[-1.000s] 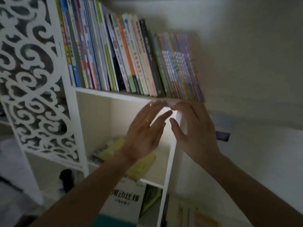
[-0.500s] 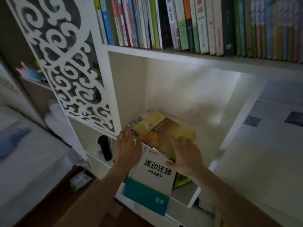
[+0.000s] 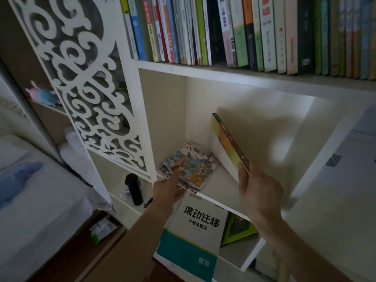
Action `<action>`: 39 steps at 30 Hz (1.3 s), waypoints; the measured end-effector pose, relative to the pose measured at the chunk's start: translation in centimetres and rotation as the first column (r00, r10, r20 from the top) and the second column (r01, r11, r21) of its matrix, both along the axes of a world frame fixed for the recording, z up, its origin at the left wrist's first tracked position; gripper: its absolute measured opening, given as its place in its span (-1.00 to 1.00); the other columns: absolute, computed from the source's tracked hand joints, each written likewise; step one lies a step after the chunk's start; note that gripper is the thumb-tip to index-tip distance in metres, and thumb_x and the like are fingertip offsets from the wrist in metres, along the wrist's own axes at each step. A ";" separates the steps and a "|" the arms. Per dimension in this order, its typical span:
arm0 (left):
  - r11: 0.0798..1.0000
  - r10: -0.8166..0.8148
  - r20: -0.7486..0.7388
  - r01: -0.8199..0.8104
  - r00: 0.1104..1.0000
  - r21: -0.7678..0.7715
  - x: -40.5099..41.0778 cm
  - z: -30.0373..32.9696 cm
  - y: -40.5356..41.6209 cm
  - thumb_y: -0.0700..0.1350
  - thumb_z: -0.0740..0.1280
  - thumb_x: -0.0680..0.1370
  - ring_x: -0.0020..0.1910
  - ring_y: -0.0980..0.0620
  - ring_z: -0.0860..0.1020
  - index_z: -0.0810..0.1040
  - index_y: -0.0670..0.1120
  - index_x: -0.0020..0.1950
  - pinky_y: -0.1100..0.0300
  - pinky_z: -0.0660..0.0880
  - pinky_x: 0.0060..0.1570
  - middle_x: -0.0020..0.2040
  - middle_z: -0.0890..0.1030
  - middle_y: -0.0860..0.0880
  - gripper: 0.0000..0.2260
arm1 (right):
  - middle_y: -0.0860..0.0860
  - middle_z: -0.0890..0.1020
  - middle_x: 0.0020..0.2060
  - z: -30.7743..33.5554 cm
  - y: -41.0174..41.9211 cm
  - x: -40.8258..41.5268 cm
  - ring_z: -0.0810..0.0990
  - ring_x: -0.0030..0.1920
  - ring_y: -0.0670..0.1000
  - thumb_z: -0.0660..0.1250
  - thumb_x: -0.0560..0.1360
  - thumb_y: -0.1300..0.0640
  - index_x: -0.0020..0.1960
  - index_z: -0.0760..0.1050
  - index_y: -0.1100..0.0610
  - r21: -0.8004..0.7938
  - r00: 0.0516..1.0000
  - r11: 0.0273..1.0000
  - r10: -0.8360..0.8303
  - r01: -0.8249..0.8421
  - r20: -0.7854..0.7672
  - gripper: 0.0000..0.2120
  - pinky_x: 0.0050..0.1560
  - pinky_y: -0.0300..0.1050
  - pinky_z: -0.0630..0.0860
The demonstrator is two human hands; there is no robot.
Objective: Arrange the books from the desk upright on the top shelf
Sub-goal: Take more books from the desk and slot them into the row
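Yellow-green book point(image 3: 230, 143), center-right of frame, is tilted up on edge inside the middle cubby of a white bookshelf point(image 3: 203, 73), spine facing the camera. Right hand point(image 3: 259, 192) grips its lower corner, thumb on the near side, fingers wrapped behind. Lower center: left hand point(image 3: 168, 192) reaches into the same cubby w/ fingers extended, fingertips touching the near edge of an illustrated book point(image 3: 188, 165) lying flat on the cubby floor. That hand is relaxed, grasping nothing.

Just below, a white-and-teal workbook point(image 3: 193, 231) w/ large black characters leans out from the lower cubby, partly under the left wrist. Beside it, to the right, a green book point(image 3: 238, 228) sits in the lower cubby.

Across the top of frame, a row of upright books point(image 3: 244, 31) fills the top shelf, spines out.

Upper left: white scrollwork cut-out panel point(image 3: 85, 78) on the shelf's side. Below it, lower center-left, a black bottle point(image 3: 134, 189) stands in a low compartment. Far left: a bed point(image 3: 30, 200) w/ a blue soft toy point(image 3: 16, 181) on it.
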State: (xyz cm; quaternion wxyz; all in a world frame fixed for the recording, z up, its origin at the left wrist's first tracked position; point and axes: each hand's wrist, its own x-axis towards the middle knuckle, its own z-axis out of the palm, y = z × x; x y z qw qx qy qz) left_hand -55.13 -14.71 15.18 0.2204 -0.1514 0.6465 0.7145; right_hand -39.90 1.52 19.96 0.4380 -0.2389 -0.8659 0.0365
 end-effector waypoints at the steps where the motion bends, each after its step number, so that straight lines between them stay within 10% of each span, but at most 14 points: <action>1: 1.000 0.019 -0.004 -0.019 1.000 -0.004 0.0 -0.1 0.5 0.00 0.57 0.49 -0.18 -0.12 0.69 0.63 -0.27 -0.11 0.16 0.64 -0.31 -0.18 0.68 -0.18 -0.68 | 0.02 0.55 -0.48 0.1 -0.1 0.1 0.48 -0.60 0.04 0.32 0.65 0.13 -0.09 0.54 0.21 0.024 1.000 1.000 -0.003 0.003 0.001 -0.81 -0.45 -0.28 0.25; 6: 0.999 0.020 -0.046 -0.022 0.999 -0.043 0.7 -0.9 0.8 -0.23 0.59 0.40 -0.14 -0.21 0.73 0.67 -0.31 -0.16 -0.11 0.70 -0.05 -0.21 0.72 -0.24 -0.82 | -0.03 0.55 -0.46 0.4 -1.0 0.6 0.40 -0.61 -0.02 0.23 0.63 0.01 0.01 0.62 0.18 0.149 0.997 0.987 0.048 -0.056 0.058 -0.71 -0.50 -0.30 0.19; 11: 0.984 0.057 -0.084 -0.071 0.995 -0.166 2.0 -0.2 0.7 -0.15 0.56 0.28 -0.40 -0.07 0.58 0.67 -0.19 -0.28 0.20 0.49 -0.39 -0.31 0.68 -0.16 -0.86 | -0.07 0.56 -0.39 -0.6 -2.9 0.7 0.23 -0.53 -0.10 0.39 0.60 0.05 -0.01 0.62 0.12 0.199 0.982 0.966 0.145 -0.168 0.122 -0.87 -0.50 -0.33 0.13; 16: 0.997 0.013 -0.148 0.000 0.989 0.083 4.4 1.5 1.4 -0.24 0.49 0.45 -0.06 -0.13 0.72 0.65 -0.12 -0.08 -0.03 0.69 -0.01 -0.15 0.75 -0.12 -0.91 | -0.04 0.62 -0.34 -1.6 -3.9 1.0 0.33 -0.56 -0.09 0.51 0.47 0.07 0.02 0.66 0.13 0.200 0.972 0.957 0.184 -0.210 0.145 -0.82 -0.59 -0.28 0.28; 20: 0.983 0.036 -0.072 -0.023 0.997 0.183 4.3 1.8 1.4 -0.04 0.56 0.48 -0.12 -0.09 0.75 0.66 -0.15 0.03 0.08 0.68 -0.19 -0.12 0.75 -0.14 -0.76 | -0.02 0.63 -0.32 -1.0 -3.9 0.7 0.47 -0.54 -0.05 0.54 0.42 0.09 0.00 0.67 0.16 0.227 0.972 0.952 0.173 -0.206 0.157 -0.79 -0.57 -0.27 0.31; 24: 0.987 0.038 -0.398 -0.096 0.917 -0.128 4.5 2.4 -0.7 0.11 0.53 0.50 -0.31 -0.01 0.68 0.66 -0.14 -0.10 0.27 0.55 -0.47 -0.27 0.70 -0.06 -0.69 | -0.05 0.60 -0.33 -2.2 -4.8 -0.6 0.46 -0.52 -0.07 0.63 0.31 0.08 -0.03 0.67 0.11 0.186 0.941 0.950 0.194 -0.251 0.276 -0.72 -0.57 -0.27 0.27; 27: 0.906 -0.014 -0.665 -0.272 0.747 -0.324 7.1 2.8 -5.4 0.16 0.45 0.54 -0.49 0.01 0.59 0.59 -0.12 -0.30 0.20 0.52 -0.58 -0.42 0.61 0.01 -0.61 | -0.06 0.58 -0.27 -3.6 -5.5 -1.3 0.55 -0.35 -0.05 0.57 0.35 -0.18 -0.06 0.63 0.04 0.044 0.892 0.970 0.200 -0.238 0.406 -0.66 -0.49 -0.21 0.37; 30: 0.918 0.088 -0.703 -0.331 0.706 -0.217 7.9 3.0 -10.3 0.27 0.47 0.48 -0.25 0.02 0.72 0.67 -0.02 -0.04 0.04 0.68 -0.34 -0.14 0.74 -0.01 -0.64 | -0.09 0.61 0.09 -3.4 -5.6 -1.9 0.59 0.09 -0.02 0.13 0.39 -0.59 0.18 0.55 -0.06 -0.185 0.754 0.952 0.305 -0.243 0.581 -0.29 -0.08 -0.12 0.56; 32: 0.960 0.149 -0.651 -0.266 0.744 -0.085 7.4 3.3 -11.4 0.33 0.50 0.44 -0.02 0.00 0.73 0.68 0.13 0.10 -0.08 0.69 -0.10 0.03 0.74 0.07 -0.63 | -0.20 0.61 0.24 -1.3 -5.7 -1.7 0.57 0.24 -0.09 -0.02 0.37 -0.67 0.29 0.51 -0.17 -0.573 0.706 0.778 0.557 -0.258 0.438 -0.20 0.18 -0.10 0.54; 35: 0.995 0.083 -0.640 -0.096 0.764 0.014 8.1 5.1 -8.8 0.10 0.54 0.48 -0.02 0.11 0.72 0.68 0.14 0.12 0.10 0.70 -0.09 -0.01 0.75 0.13 -0.76 | -0.18 0.69 0.10 2.1 -5.6 -1.6 0.67 0.12 -0.12 0.29 0.50 -0.41 0.10 0.60 -0.19 -0.938 0.774 0.068 0.587 -0.340 -0.238 -0.63 0.16 -0.05 0.61; 39: 0.987 -0.096 -0.548 0.149 0.831 0.053 7.9 5.8 -4.5 -0.04 0.56 0.46 -0.07 0.01 0.73 0.71 0.01 0.07 0.03 0.70 -0.06 -0.10 0.76 0.04 -0.80 | 0.01 0.75 0.00 3.4 -3.5 -1.6 0.74 -0.05 0.00 0.51 0.48 0.27 0.14 0.60 0.06 -0.859 0.840 0.042 0.238 -0.511 -0.488 -0.73 -0.12 -0.05 0.69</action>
